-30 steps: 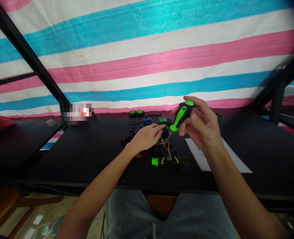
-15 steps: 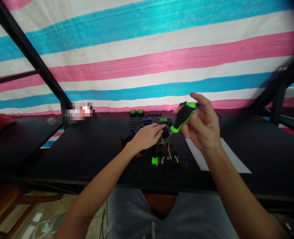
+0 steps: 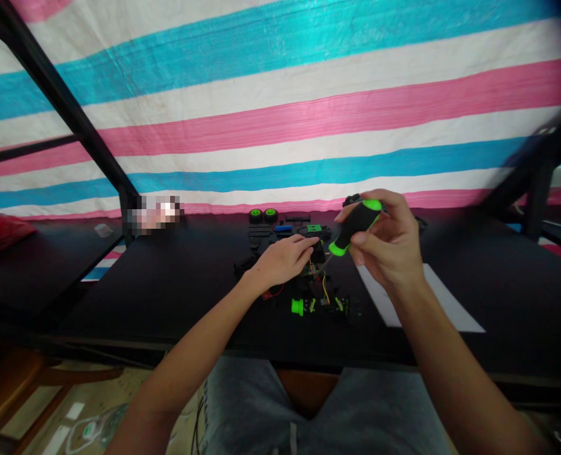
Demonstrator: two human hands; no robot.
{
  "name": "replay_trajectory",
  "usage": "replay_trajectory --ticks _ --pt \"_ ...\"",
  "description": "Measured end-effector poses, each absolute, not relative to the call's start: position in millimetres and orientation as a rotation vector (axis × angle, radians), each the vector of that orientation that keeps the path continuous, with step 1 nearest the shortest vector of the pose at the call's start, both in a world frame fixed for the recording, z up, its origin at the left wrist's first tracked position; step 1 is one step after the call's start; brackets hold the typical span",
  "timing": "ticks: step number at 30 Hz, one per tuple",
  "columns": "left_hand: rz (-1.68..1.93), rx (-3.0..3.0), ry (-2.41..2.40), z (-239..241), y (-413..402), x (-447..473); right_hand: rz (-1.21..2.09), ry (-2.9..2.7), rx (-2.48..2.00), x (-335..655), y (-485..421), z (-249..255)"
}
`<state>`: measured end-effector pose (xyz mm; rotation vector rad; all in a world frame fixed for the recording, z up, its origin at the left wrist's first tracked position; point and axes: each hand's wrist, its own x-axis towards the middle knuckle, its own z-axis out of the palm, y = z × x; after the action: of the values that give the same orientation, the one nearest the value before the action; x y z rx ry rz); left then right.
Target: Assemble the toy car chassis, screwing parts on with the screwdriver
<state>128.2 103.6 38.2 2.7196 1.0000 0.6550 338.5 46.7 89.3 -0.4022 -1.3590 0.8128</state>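
Observation:
My right hand (image 3: 388,237) is closed around the black and green handle of a screwdriver (image 3: 357,226). The shaft slants down and left to a partly taken-apart toy car (image 3: 319,287), where the tip is too small to make out. My left hand (image 3: 287,258) lies across the far left part of the car, its fingers and thumb holding the black chassis and covering some of it. Thin coloured wires (image 3: 326,291) run over the car's middle. At the near end is a bright green wheel hub (image 3: 298,307), with a dark wheel (image 3: 355,309) opposite.
Two green-rimmed wheels (image 3: 263,215), a blue cylinder (image 3: 283,228) and several black parts (image 3: 260,232) lie behind the car. A white sheet (image 3: 444,303) is under my right forearm. Black frame posts (image 3: 129,215) stand at the table's (image 3: 166,297) sides, before a striped sheet (image 3: 308,133).
The fingers of my right hand have curled in closer around the screwdriver handle, which has turned slightly. My left hand stays on the car. The view has shifted a little.

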Motion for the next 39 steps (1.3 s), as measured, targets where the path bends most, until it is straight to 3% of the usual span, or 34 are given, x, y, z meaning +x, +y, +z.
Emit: replay_trajectory --ticks 39 --pt "0.627 2.713 1.018 40.4 101.7 127.4 0.866 -1.316 -0.496 342.7 44.2 89.5"
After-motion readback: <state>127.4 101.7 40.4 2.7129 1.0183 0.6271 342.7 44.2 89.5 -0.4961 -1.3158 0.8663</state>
